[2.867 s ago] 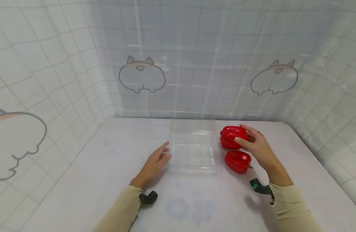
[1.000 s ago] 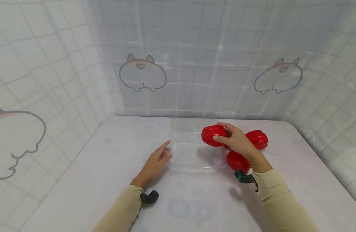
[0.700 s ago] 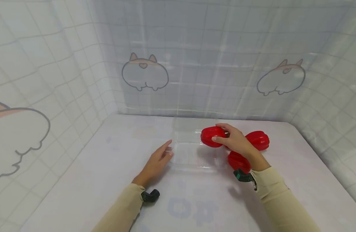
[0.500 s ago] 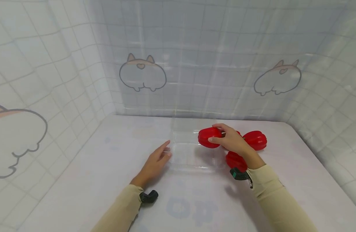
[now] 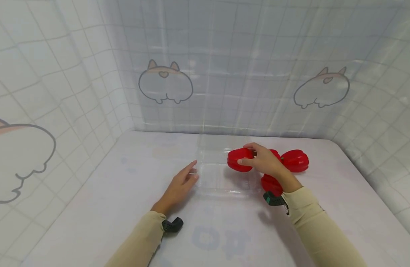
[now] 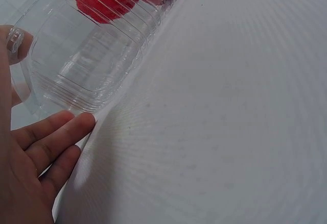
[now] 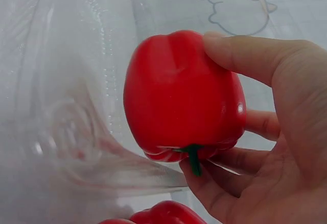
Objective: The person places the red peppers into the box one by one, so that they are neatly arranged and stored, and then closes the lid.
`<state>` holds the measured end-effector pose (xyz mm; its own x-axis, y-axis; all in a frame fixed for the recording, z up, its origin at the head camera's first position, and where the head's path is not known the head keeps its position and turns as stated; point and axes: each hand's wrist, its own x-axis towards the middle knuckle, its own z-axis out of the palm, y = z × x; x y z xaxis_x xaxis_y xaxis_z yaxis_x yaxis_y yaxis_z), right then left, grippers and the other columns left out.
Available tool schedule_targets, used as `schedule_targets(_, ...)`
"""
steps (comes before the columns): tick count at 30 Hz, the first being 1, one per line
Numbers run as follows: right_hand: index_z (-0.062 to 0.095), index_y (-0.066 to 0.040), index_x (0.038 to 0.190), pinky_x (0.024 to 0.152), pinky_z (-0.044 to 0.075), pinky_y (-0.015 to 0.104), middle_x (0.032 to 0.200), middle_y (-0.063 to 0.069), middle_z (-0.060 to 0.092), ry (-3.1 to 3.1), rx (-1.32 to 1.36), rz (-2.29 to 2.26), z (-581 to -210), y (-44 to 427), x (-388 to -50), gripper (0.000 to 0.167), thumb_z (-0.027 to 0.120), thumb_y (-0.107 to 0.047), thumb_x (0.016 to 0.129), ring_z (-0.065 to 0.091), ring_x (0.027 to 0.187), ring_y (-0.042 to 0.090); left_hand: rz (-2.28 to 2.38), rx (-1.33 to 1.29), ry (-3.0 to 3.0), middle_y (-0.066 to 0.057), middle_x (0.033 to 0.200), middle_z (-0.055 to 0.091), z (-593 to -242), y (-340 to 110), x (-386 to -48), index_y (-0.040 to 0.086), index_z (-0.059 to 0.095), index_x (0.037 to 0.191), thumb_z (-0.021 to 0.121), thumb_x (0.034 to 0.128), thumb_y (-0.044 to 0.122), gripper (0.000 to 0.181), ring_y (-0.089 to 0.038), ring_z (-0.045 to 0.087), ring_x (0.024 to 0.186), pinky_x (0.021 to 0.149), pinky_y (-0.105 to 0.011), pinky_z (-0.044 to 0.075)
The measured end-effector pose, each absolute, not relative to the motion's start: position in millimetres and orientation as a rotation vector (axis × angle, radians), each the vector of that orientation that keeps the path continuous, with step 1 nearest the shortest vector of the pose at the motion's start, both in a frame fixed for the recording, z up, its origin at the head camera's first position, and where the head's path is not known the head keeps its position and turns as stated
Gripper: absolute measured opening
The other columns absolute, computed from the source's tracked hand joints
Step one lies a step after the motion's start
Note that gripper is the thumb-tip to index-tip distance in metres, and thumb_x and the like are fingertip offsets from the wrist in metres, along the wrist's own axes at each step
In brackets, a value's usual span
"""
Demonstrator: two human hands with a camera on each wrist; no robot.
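Observation:
In the head view my right hand [image 5: 266, 162] grips a red bell pepper [image 5: 239, 160] above the right part of a clear plastic container [image 5: 208, 178]. The right wrist view shows that pepper [image 6: 104, 0] no differently in colour from its neighbours; thumb and fingers hold its sides, with a short green stem below. My left hand [image 5: 176, 189] lies at the container's left side, fingers fairly straight, their tips at the clear wall. The container's lid [image 5: 221, 142] appears folded back toward the rear wall.
Right of the container lie more red bell peppers: one at the far right [image 5: 294, 161], one in front [image 5: 271, 184], and one partly hidden behind the right hand [image 5: 275, 152]. A grid-patterned curtain [image 5: 225, 92] closes off the back and sides.
My right hand has picked up a pepper from the right-hand group and carried it left over the container, lately drifting slightly left and lower. The left hand has stayed in place.

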<state>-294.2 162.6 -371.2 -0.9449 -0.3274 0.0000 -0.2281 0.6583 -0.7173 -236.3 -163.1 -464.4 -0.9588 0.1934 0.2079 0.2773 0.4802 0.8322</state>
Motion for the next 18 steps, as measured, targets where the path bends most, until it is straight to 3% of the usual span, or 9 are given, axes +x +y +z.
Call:
schedule_targets(8,0.047,-0.016,0.146,0.081,0.058,0.042,0.13,0.01,0.058,2.749,-0.482,-1.097,-367.0,157.9,-295.0,0.079,0.084,-0.038,0.079,0.053,0.119,0.033,-1.499,-0.415,-2.619,-0.007,0.138,0.058,-465.2,-162.6,-237.1,0.025,0.038,0.156,0.055,0.1036,0.035,0.056,-0.025,0.057,0.122,0.106,-0.05,0.043)
schedule_targets(18,0.047,-0.012,0.146,0.083,0.056,0.041,0.127,0.011,0.059,2.781,-0.544,-0.97,-365.8,150.5,-297.1,0.075,0.08,-0.036,0.084,0.054,0.115,0.03,-1.517,-0.41,-2.622,-0.007,0.138,0.057,-464.9,-162.4,-235.6,0.025,0.038,0.156,0.055,0.1034,0.035,0.056,-0.025,0.057,0.121,0.106,-0.05,0.043)
